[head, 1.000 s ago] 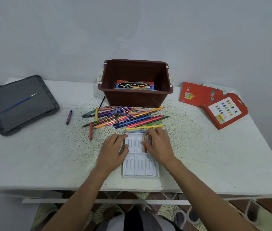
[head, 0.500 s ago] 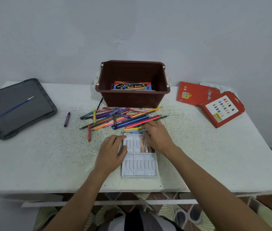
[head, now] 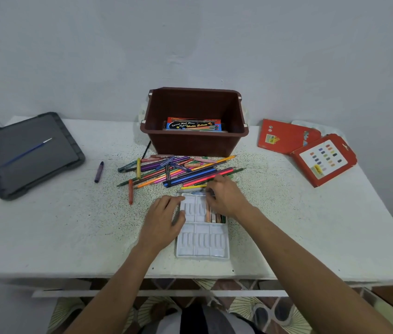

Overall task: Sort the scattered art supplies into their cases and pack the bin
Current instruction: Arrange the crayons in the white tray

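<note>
The glossy box lying in the brown plastic bin reads "Special High Class … Water Colour"; a red card case to the right shows a grid of colour swatches, its small print too fine to read. On the speckled white table, just before the heap of slim pencils and pens, lies the white moulded tray with ribbed slots, a few crayons in its far right compartment. The left hand rests flat-fingered on the tray's left edge; the right hand curls over its far end, though whether it pinches anything I cannot tell.
</note>
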